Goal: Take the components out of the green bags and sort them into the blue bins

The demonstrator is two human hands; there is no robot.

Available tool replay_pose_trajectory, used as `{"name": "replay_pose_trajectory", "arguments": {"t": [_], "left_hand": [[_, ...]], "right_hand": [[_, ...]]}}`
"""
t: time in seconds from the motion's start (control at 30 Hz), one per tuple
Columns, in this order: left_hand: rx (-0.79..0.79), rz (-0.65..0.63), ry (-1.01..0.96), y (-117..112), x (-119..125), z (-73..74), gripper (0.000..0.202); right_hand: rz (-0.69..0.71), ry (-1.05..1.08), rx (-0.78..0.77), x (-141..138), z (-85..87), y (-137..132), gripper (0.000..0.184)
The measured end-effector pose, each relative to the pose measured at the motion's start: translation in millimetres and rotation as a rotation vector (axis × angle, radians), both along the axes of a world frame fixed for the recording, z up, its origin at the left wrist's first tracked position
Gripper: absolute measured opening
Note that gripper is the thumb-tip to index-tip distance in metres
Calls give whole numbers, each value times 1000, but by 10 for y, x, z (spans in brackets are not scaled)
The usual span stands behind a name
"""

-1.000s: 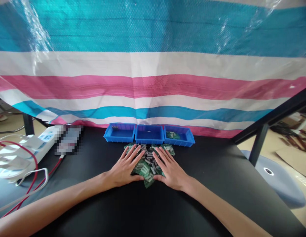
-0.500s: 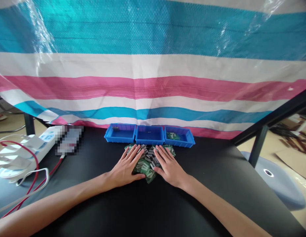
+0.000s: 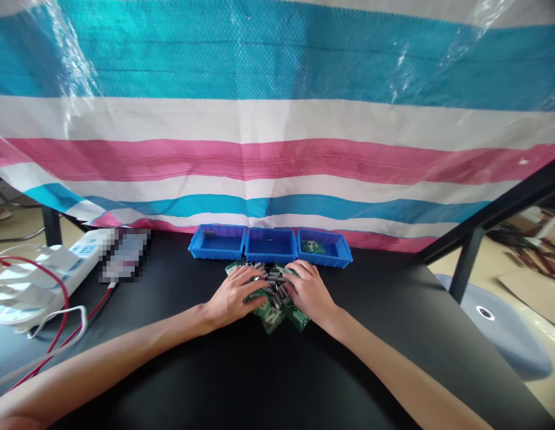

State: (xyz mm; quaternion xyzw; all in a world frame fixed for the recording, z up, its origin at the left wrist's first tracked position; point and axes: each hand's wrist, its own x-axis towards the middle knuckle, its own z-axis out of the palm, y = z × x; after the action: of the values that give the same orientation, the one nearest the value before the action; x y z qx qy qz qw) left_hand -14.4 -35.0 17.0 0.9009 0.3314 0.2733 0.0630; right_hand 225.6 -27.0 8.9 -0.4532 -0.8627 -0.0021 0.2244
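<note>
A pile of small grey metal cylinders (image 3: 277, 289) and green packets (image 3: 272, 316) lies on the black table before me. At its left side my left hand (image 3: 235, 294) rests on the heap, fingers bent and thumb apart from them. My right hand (image 3: 310, 294) curves over the right side, its fingertips touching the cylinders. Neither hand visibly grips a piece, though the palms are hidden. Just behind the pile stand three blue bins in a row. Dark ring-shaped parts sit in the left bin (image 3: 217, 245), a small thin piece in the middle bin (image 3: 271, 248), green packets in the right bin (image 3: 333, 254).
On the left are a white power strip (image 3: 87, 248) with plugs, red and white cables and a pixelated device (image 3: 125, 257). A striped plastic sheet (image 3: 277, 161) hangs behind the bins. A grey stool (image 3: 505, 328) stands beyond the table's right edge.
Both hands have gone from flat, outstretched fingers to bent ones over the pile. Green packets now show lower on the right, beside my right hand.
</note>
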Motion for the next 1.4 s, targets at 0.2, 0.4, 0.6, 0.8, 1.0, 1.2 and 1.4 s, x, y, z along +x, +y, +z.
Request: {"name": "replay_pose_trajectory", "arguments": {"t": [0.2, 0.4, 0.6, 0.8, 1.0, 1.2, 1.4], "left_hand": [[57, -107, 53, 47, 135, 17, 19], [-13, -65, -204, 137, 192, 6, 16], [-248, 166, -664, 283, 213, 2, 14], [-233, 216, -707, 292, 217, -71, 13], [-196, 205, -671, 293, 228, -115, 13], [-136, 199, -664, 257, 232, -113, 14], [-140, 204, -655, 252, 232, -98, 17]], "right_hand": [[-24, 158, 10, -101, 109, -4, 16], [-72, 526, -36, -215, 265, 10, 15], [-42, 755, -131, -399, 166, 58, 17], [-45, 720, -110, -455, -20, 50, 16], [-87, 696, -71, -440, -40, 42, 19], [-99, 668, -79, -444, -32, 23, 23], [-63, 616, 5, -454, -7, -14, 28]]}}
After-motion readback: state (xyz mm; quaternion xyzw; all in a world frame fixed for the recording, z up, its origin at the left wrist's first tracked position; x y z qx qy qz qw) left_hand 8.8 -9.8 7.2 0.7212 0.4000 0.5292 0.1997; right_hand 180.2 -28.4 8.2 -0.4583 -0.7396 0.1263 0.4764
